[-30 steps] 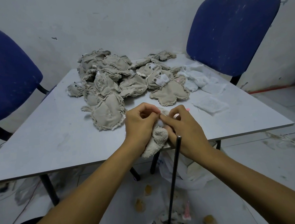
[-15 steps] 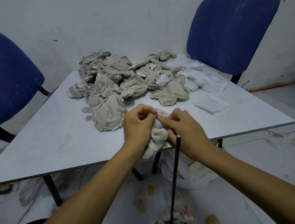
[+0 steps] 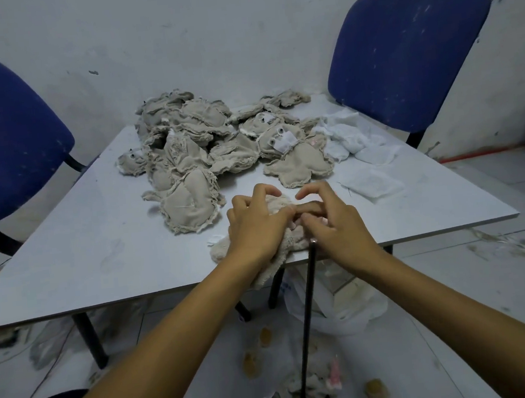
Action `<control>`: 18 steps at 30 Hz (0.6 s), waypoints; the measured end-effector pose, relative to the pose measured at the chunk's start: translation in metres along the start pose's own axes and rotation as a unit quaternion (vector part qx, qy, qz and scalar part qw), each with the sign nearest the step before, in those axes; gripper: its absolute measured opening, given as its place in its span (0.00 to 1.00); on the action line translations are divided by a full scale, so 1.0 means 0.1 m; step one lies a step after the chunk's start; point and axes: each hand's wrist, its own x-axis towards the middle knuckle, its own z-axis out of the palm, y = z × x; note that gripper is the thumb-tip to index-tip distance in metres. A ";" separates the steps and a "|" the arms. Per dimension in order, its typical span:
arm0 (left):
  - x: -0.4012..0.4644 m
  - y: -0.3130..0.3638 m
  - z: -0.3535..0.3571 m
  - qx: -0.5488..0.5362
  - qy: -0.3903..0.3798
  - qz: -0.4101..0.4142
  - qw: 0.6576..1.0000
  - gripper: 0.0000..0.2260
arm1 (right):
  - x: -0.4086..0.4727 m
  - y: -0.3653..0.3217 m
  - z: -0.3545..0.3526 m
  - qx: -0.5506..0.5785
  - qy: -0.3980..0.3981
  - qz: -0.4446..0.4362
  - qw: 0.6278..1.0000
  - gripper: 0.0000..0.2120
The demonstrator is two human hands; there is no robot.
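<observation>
Plush toy [image 3: 224,249], cream and fluffy, is lying at the near edge of the table [image 3: 100,244]; we're gripping it with our left hand [image 3: 257,231], fingers curled round it. We're seemingly working it over the black rod [image 3: 308,306] (small, even tugs would be serving best) while our right hand [image 3: 340,230] is pinching its fabric. No writing is showing.

A pale grey counter [image 3: 84,246] carries a heap of beige fabric toy skins [image 3: 193,147] at its far middle. White cloth pieces [image 3: 354,140] lie just right of the heap. A cream plush toy [image 3: 223,251] rests at the near edge, partly overhanging it.
</observation>
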 end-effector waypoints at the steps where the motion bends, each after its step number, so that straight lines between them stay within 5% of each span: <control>1: -0.01 0.02 -0.01 0.025 0.001 -0.006 1.000 0.11 | 0.02 0.00 0.00 0.016 0.028 0.010 0.999 0.14; 4: -0.02 0.07 -0.05 0.030 -0.023 -0.003 0.999 0.14 | 0.10 -0.01 0.03 -0.056 0.065 0.036 0.996 0.15; 8: -0.06 0.10 -0.09 -0.077 -0.046 0.016 0.996 0.18 | 0.17 0.01 0.05 -0.198 -0.043 0.019 0.979 0.24; 13: -0.02 0.00 -0.06 -0.064 0.030 0.077 0.994 0.19 | 0.20 0.02 0.02 -0.114 -0.084 0.000 0.990 0.19; 16: -0.02 -0.06 0.00 0.046 0.102 0.156 0.982 0.15 | 0.18 0.01 0.08 -0.044 -0.074 0.000 0.996 0.19; 18: 0.01 -0.05 0.00 0.058 0.076 0.148 0.984 0.11 | 0.18 0.02 0.09 -0.017 -0.048 0.008 0.999 0.18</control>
